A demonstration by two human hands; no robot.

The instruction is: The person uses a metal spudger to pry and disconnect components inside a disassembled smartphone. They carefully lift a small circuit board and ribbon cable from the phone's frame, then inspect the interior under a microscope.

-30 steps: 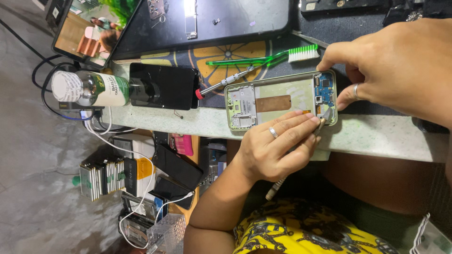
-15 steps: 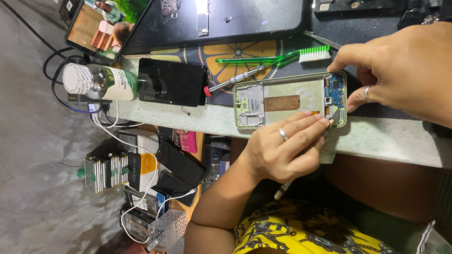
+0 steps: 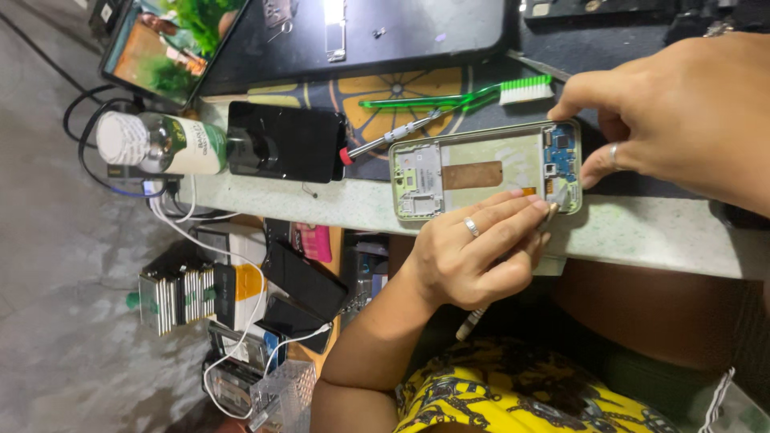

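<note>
An opened phone frame [image 3: 481, 170], pale green with a copper patch and a small blue circuit board at its right end, lies on the counter edge. My left hand [image 3: 473, 256] grips a thin stick-like tool [image 3: 552, 215] like a pen, with its tip on the frame's right end by the board. My right hand [image 3: 682, 120] comes in from the right and pinches that same end of the frame between fingertips. Both hands wear a ring.
Behind the frame lie a green toothbrush [image 3: 457, 100] and a red-collared screwdriver [image 3: 385, 136]. To the left are a black phone [image 3: 281, 140] and a white-capped bottle [image 3: 156, 144]. A lit tablet [image 3: 172, 44] sits far left. Phones, cables and a clear box [image 3: 277, 393] are stacked below the counter.
The view has shifted slightly, so everything sits a little to the right in the picture. Both hands stay on the phone frame, with the tool tip at the same end.
</note>
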